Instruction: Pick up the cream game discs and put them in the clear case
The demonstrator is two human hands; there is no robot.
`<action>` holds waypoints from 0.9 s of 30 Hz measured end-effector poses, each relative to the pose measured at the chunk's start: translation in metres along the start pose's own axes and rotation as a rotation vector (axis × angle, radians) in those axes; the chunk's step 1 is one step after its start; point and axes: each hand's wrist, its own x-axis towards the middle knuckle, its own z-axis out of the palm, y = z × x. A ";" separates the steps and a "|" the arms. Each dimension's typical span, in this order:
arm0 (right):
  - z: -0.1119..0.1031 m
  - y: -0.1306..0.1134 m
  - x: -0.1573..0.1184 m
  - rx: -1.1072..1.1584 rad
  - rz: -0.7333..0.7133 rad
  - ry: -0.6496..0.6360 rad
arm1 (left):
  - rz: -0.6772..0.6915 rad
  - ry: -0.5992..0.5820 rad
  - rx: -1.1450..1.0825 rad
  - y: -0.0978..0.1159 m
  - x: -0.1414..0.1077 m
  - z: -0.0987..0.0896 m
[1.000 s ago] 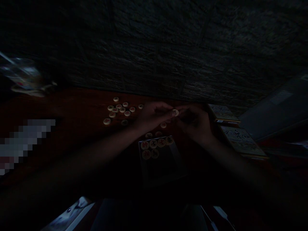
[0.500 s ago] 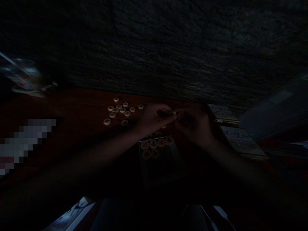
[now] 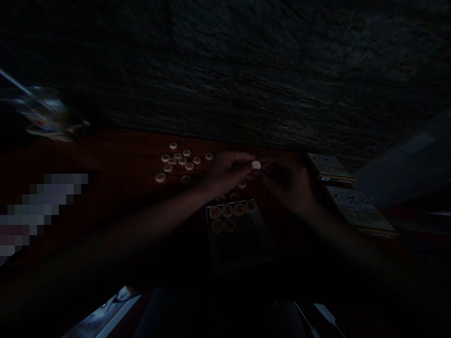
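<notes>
Light very poor, much of the surface (image 3: 123, 162) near me lost in black. The fingers of my left hand (image 3: 223, 171) are closed on a small round piece (image 3: 256, 165), pinched at their tips, its pale, unmarked face showing. I have it up in front of my body, beyond the shallow tray (image 3: 266, 230). The fingers of my right hand (image 3: 292, 183) curl in from the other side, tips at or just beside the piece; too dim to tell whether they grip it. In the tray, 6 marked pieces (image 3: 228, 210) lie flat: 4 along the far edge, alternating red and black from the left, then 2 in the next row at the left side, red and black. To the left of my hands, 12 loose pieces (image 3: 182, 160) lie scattered, most of them clustered. Between my hands and the tray, 3 more (image 3: 241, 183), 2 of them close to its far edge. At my right, 2 flat printed boxes, the farther box (image 3: 331, 167) and the nearer box (image 3: 361, 211). Far left, a clear cup (image 3: 45, 110) with a straw. A rough stone wall (image 3: 229, 61) rises behind the surface.
</notes>
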 end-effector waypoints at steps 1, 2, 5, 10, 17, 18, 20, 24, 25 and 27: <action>0.000 0.000 0.000 0.010 0.020 0.006 | 0.007 0.000 0.008 0.000 0.000 0.000; 0.001 -0.001 -0.001 0.017 0.041 0.015 | 0.013 0.001 0.020 0.000 0.000 -0.001; 0.001 -0.002 -0.001 0.059 0.120 0.036 | 0.033 -0.005 0.059 -0.003 0.000 -0.003; 0.000 -0.005 0.001 0.146 0.245 0.036 | 0.133 -0.090 0.037 -0.010 0.004 -0.005; -0.001 -0.016 0.005 0.126 0.311 0.053 | 0.240 -0.100 0.078 -0.009 0.006 -0.002; -0.001 -0.016 0.005 0.119 0.318 0.062 | 0.235 -0.101 0.073 -0.010 0.006 -0.001; -0.001 -0.016 0.004 0.112 0.326 0.080 | 0.225 -0.099 0.060 -0.010 0.006 -0.001; -0.002 -0.014 0.002 0.086 0.325 0.095 | 0.187 -0.083 0.046 -0.008 0.004 -0.002; -0.002 -0.014 0.002 0.073 0.330 0.090 | 0.165 -0.079 0.050 -0.008 0.003 -0.002; -0.002 -0.016 0.002 0.053 0.343 0.080 | 0.120 -0.072 0.059 -0.007 0.002 -0.003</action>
